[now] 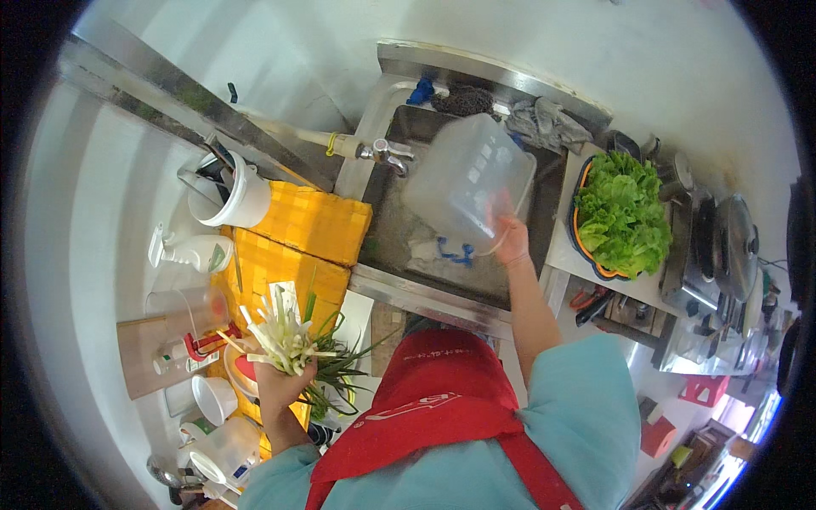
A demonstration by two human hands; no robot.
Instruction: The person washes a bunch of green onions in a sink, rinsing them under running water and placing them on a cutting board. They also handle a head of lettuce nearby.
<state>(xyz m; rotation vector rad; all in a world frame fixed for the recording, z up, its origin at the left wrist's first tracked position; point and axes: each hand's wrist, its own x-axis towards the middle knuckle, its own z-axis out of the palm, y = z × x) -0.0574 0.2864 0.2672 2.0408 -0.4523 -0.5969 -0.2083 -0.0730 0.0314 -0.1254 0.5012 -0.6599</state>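
My left hand grips a bunch of green onions, white ends pointing up and away, green leaves trailing to the right, over the yellow-covered surface. My right hand holds the rim of a translucent plastic container, tilted on its side over the metal sink. Part of that hand shows blurred through the container wall. Just left of the container is the tap. Under it, pale cloth or plastic with blue strings lies in the sink.
Lettuce fills a basket right of the sink. A steel-wool scrubber and grey cloth lie along the back rim. On the left are a white bucket, a spray bottle and a white tub. Lidded pots stand far right.
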